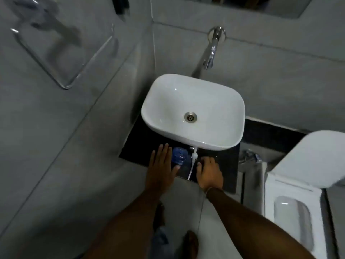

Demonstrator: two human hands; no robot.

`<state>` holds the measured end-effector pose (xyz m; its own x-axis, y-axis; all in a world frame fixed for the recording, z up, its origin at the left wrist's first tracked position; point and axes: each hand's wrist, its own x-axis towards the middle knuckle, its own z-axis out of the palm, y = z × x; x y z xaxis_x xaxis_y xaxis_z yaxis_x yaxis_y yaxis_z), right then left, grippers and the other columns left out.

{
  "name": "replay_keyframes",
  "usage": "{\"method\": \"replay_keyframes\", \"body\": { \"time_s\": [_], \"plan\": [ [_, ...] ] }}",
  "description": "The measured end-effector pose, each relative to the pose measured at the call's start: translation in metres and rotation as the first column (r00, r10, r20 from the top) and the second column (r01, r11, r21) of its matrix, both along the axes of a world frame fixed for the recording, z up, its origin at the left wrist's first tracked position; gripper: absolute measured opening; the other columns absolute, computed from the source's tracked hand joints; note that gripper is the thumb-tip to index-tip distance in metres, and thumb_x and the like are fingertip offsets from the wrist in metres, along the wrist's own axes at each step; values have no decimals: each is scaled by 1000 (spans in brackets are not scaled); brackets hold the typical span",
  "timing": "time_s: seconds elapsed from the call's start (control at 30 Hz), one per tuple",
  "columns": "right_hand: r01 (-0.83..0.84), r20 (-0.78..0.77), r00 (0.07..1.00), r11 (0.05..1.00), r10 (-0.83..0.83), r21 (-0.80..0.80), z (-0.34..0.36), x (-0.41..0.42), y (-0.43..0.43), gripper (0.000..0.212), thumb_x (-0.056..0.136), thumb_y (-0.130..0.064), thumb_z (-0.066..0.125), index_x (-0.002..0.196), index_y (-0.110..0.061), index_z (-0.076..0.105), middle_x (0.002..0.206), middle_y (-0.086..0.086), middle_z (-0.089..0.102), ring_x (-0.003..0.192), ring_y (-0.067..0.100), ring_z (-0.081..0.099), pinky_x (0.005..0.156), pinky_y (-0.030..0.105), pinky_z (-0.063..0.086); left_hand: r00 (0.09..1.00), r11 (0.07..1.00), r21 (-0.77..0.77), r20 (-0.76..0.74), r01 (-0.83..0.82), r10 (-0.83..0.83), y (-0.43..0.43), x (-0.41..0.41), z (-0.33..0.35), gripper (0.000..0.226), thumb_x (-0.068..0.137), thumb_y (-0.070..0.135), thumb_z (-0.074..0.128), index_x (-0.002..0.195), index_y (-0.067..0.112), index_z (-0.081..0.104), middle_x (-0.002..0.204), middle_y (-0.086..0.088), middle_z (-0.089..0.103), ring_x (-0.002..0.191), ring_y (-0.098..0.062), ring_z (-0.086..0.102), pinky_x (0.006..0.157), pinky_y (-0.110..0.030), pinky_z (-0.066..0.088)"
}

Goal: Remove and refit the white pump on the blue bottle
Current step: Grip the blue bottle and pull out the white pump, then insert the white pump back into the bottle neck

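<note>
1. Blue translucent plastic bottle (179,155) stands on the black glossy counter (226,163), below the white basin (220,116).
2. White plastic pump (193,157) lies off it, just right.
3. I see left hand (162,166) spread flat beside the bottle, right hand (209,171) open, both holding nothing.

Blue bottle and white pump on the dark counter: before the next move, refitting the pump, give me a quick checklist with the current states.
1. White plastic pump with its dip tube is off the blue plastic bottle: ok, it lies on the dark counter beside it.
2. Bottle upright, neck free: cannot tell, blurred.
3. Left hand ready to steady the bottle: ok, open and flat beside it.
4. Right hand free to pick up the pump: ok, empty, just right of the tube.
5. Tube straight, unkinked: ok as far as visible.
6. Pump clear of the white oval basin: not ok, its head lies at the rim.
</note>
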<state>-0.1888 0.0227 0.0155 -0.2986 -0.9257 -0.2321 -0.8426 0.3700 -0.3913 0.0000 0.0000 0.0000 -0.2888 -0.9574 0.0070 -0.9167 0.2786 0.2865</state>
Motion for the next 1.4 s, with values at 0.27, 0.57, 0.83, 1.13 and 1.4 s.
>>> {"method": "replay_keyframes", "body": {
  "time_s": [0.27,0.57,0.83,1.13,1.4],
  "plan": [
    [334,187,909,919,-373,210,-25,19,-68,48,92,-51,71,126,-18,71,134,15,70,122,45,68,99,49,57,992,998,48,-120,42,-36,-31,1,-29,70,101,52,42,155,8,35,165,-13,33,156,-30,22,125,-56,23],
    [349,257,891,927,-373,136,-7,-1,-29,20,99,-24,72,114,-13,79,103,12,79,102,34,75,80,29,49,973,991,107,-223,86,-60,-40,4,-39,81,97,66,15,155,12,35,166,-9,32,157,-24,17,128,-51,14],
    [545,730,651,797,-207,-261,85,6,-1,14,97,-9,74,111,-12,76,106,13,77,99,7,77,93,25,61,950,991,90,-304,99,-68,-45,10,-45,79,97,67,19,150,13,44,164,-8,37,156,-25,22,128,-52,17],
    [417,661,750,789,-18,-451,75,44,-28,36,93,0,76,112,-30,75,111,2,70,105,11,73,95,19,56,961,987,80,-251,139,-115,-50,15,-50,76,99,64,24,150,12,44,164,-8,37,156,-25,21,127,-53,20],
    [236,580,812,871,66,-430,39,49,-39,33,94,-13,75,113,-41,74,112,-13,69,108,11,71,94,24,60,956,985,41,-252,168,-153,-55,17,-56,72,99,62,33,149,11,46,163,-7,39,156,-24,23,128,-51,19]
  ]
}}
